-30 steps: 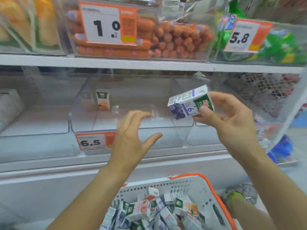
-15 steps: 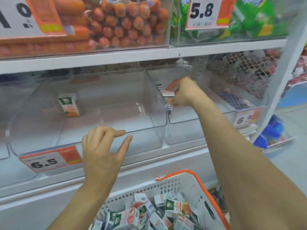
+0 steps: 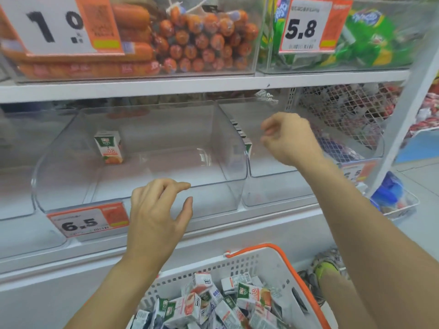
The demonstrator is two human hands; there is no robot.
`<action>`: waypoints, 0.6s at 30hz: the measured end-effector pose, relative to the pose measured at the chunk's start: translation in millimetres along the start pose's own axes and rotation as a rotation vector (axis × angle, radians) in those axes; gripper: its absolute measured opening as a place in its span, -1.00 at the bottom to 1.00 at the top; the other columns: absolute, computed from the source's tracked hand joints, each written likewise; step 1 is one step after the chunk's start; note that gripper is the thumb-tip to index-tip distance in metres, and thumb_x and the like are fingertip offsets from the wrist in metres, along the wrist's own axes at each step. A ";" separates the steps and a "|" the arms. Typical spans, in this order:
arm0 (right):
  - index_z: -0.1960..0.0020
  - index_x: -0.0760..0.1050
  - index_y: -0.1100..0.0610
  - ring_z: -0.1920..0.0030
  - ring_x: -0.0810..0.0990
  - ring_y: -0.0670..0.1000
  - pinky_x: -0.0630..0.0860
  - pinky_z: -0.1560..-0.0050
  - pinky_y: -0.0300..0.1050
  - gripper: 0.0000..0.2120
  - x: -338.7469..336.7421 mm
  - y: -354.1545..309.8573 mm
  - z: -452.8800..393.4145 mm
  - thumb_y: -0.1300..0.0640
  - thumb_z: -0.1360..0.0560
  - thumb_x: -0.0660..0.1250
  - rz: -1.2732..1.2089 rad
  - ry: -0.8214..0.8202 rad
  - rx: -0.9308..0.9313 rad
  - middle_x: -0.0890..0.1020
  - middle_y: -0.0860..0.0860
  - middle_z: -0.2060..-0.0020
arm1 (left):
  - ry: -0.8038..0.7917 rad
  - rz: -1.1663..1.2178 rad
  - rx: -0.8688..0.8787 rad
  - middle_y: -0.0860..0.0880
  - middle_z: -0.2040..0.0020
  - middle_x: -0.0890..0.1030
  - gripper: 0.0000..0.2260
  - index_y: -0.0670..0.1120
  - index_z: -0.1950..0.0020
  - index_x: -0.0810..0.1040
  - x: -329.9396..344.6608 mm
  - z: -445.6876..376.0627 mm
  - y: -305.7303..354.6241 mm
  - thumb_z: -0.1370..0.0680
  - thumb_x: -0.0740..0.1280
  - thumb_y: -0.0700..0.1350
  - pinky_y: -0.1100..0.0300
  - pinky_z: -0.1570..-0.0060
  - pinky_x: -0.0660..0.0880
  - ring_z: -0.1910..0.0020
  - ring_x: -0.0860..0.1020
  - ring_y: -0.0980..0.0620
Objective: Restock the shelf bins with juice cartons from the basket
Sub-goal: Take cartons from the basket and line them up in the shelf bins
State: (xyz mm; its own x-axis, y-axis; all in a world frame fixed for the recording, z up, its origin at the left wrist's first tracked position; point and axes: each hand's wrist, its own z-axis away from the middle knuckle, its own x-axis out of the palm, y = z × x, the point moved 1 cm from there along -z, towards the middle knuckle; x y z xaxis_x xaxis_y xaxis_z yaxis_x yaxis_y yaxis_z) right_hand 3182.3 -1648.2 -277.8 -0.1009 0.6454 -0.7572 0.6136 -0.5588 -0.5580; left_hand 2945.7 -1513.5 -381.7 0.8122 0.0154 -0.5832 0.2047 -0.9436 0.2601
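A white store shelf runs across the frame, seen from a head-worn camera looking forward and down. Along the top of the frame sit clear bins of orange sausages and green packets, each with a price tag.

Below the shelf, in the middle of the frame, a large clear bin holds a single orange juice carton, standing upright at its back left. To its right is a second clear bin; a carton stands just inside its left wall, seen partly through the plastic, with dark shapes in a row behind it that may be more cartons.

At the bottom centre, a white basket with an orange rim is heaped with small juice cartons lying at all angles.

The person's right hand hangs over the right bin, fingers loosely curled and holding nothing, just beside the carton there. The left hand hovers in front of the big bin's front edge, fingers relaxed and spread, also empty.

The step in hand looks like the gap between placements: one carton is set down, and the hands are free. The next move likely calls for reaching down to the basket, picking a carton by its sides, matching flavour to bin, and standing it upright.
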 end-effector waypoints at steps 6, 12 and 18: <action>0.10 0.60 0.07 0.27 0.61 -0.12 0.52 0.23 -0.32 -0.92 -2.6 11.6 117.5 0.23 -0.49 0.43 -0.341 -0.107 -0.180 0.65 -0.08 0.27 | 0.177 0.158 0.070 -0.17 0.04 0.57 -0.90 -0.26 0.04 0.61 -16.7 3.7 21.5 -0.46 0.43 -0.31 -0.01 -0.03 0.44 0.01 0.51 -0.13; -0.06 0.57 0.06 0.16 0.63 -0.05 0.48 0.21 -0.37 -0.82 73.2 101.7 201.8 0.10 -0.49 0.47 -0.149 -0.776 -0.026 0.63 -0.03 0.10 | -0.575 0.469 -0.294 0.06 0.11 0.58 -0.87 -0.04 -0.06 0.53 34.6 60.1 40.7 -0.53 0.37 -0.17 0.23 0.12 0.47 0.15 0.54 0.10; -0.36 0.41 0.13 -0.02 0.49 0.00 0.45 -0.02 -0.12 -0.41 117.4 156.2 243.1 -0.06 -0.43 0.50 0.207 -1.009 0.036 0.52 0.05 -0.18 | -1.033 0.385 -0.455 -0.03 -0.05 0.57 -0.82 -0.09 -0.15 0.51 82.3 135.1 34.7 -0.57 0.35 -0.11 0.21 0.09 0.43 0.08 0.52 0.04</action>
State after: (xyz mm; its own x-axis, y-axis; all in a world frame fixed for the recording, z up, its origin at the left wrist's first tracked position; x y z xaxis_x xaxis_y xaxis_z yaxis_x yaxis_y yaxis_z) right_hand 3075.9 -1786.4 -536.4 -0.6162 -0.1940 -0.7633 0.6719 -0.6351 -0.3811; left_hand 2945.8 -1589.6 -524.6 0.0813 -0.7128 -0.6967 0.3880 -0.6212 0.6809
